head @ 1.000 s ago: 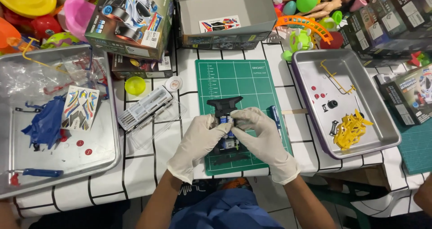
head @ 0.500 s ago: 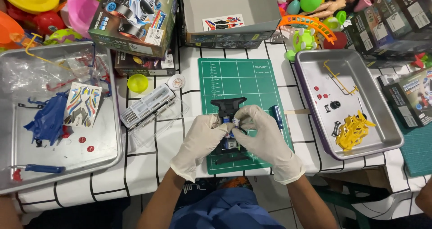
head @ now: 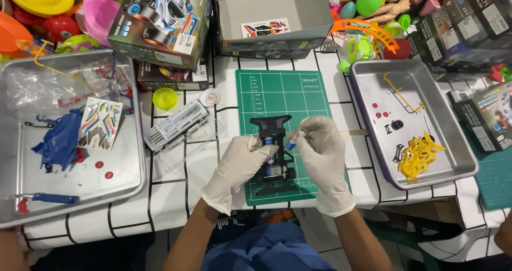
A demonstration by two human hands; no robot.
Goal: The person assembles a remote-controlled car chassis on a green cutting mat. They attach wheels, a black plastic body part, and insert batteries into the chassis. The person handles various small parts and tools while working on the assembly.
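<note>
Head camera is looking down on a bench draped in a white cloth with a black grid, which is carrying everything. Two large silver metal trays are flanking the work: the left tray is keeping blue plastic parts and a sticker sheet together, the right tray is holding a yellow parts frame. Between them a green cutting mat is lying, giving the small black toy car chassis a flat base. The left hand, in a white glove, is gripping the chassis side to steady it. The right hand is pinching a small blue-and-white tube in closed fingers, tip aimed at the chassis.
</note>
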